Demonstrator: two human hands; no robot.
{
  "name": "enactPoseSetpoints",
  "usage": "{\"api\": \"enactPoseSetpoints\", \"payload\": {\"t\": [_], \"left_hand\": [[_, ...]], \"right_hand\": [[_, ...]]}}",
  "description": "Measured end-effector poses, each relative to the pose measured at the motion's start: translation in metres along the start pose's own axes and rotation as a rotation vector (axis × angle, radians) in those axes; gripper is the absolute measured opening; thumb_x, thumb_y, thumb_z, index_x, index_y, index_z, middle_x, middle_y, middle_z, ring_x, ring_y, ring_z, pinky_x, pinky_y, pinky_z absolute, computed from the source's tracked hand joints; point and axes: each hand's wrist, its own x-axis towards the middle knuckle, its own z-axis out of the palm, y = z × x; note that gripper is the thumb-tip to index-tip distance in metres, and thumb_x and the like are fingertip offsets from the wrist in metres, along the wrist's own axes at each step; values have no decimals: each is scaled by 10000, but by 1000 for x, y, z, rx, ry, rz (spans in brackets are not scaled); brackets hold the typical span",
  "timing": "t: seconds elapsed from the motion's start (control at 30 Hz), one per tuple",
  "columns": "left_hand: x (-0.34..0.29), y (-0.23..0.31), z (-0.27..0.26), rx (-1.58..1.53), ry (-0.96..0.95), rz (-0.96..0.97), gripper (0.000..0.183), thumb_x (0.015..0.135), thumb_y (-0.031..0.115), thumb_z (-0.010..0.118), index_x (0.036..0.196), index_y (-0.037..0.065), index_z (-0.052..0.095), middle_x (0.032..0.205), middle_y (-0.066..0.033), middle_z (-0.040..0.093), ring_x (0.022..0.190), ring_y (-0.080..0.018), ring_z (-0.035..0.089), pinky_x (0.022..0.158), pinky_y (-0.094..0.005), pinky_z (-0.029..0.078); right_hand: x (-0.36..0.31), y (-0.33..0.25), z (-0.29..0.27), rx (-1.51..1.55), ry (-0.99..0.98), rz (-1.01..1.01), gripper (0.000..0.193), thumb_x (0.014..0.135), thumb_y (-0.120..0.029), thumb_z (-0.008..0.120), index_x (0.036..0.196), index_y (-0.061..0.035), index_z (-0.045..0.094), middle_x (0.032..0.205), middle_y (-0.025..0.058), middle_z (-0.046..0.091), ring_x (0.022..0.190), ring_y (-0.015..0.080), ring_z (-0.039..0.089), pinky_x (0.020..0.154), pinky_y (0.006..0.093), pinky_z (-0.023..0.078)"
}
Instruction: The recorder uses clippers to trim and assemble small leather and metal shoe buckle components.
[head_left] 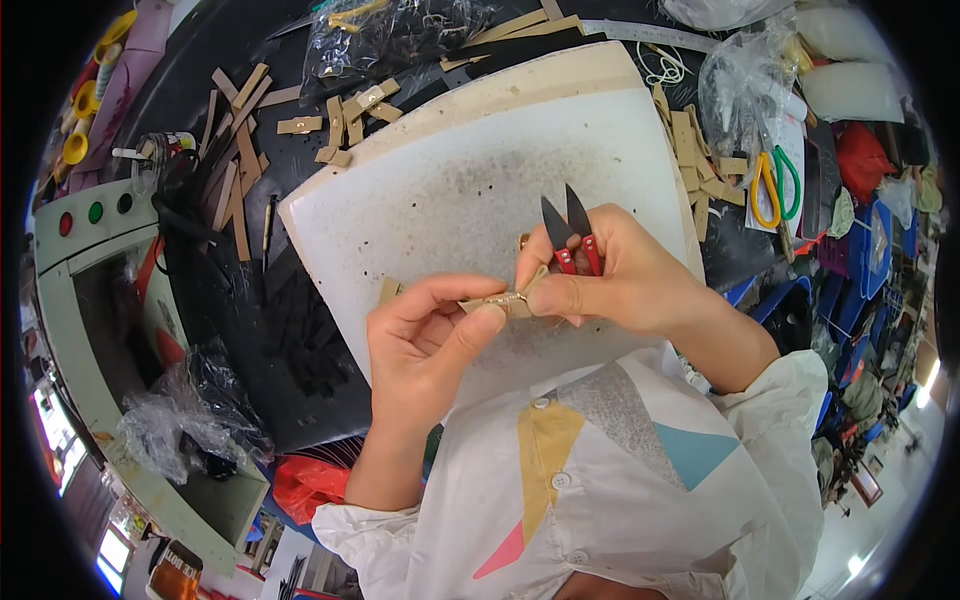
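Note:
Between the fingertips of both hands is a small tan strip [512,304] with a shiny metal piece on it. My left hand [425,335] pinches its left end, thumb below and forefinger above. My right hand [610,275] pinches the other end and also keeps a pair of red-handled thread snips [575,235] in its palm, the dark blades pointing away and parted. Under the hands lies a white board [440,215] with dark smudges. Another tan piece [389,290] shows on the board just beyond my left hand.
Tan strips [245,150] are heaped at the far left, with more strips [690,150] at the right. Black pieces [305,340] lie left of the board. Scissors with orange and green handles [775,190], plastic bags [740,80] and a steel ruler [650,36] are at the far right.

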Motion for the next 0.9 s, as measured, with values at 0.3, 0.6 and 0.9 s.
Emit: {"api": "enactPoseSetpoints", "payload": {"t": [0.3, 0.6, 0.9], "left_hand": [[1, -7, 6, 156, 77, 11, 184, 816, -15, 625, 993, -62, 609, 840, -61, 631, 699, -63, 546, 611, -177, 423], [10, 2, -3, -207, 60, -251, 208, 834, 41, 622, 1010, -69, 603, 869, -107, 648, 762, -144, 632, 690, -240, 508], [3, -2, -5, -296, -44, -204, 216, 827, 58, 634, 999, -68, 603, 873, -150, 654, 740, -172, 644, 690, -274, 535]], "right_hand": [[-4, 5, 11, -502, 179, -181, 93, 820, -85, 625, 856, -6, 595, 682, -12, 546, 564, 35, 475, 476, 193, 352], [0, 7, 2, 40, 91, -5, 170, 849, -173, 633, 910, -20, 591, 647, -9, 533, 522, 26, 426, 441, 188, 307], [0, 8, -5, 292, -102, 63, 244, 826, -243, 664, 901, -22, 592, 614, -15, 510, 494, 31, 406, 422, 184, 258]]}}
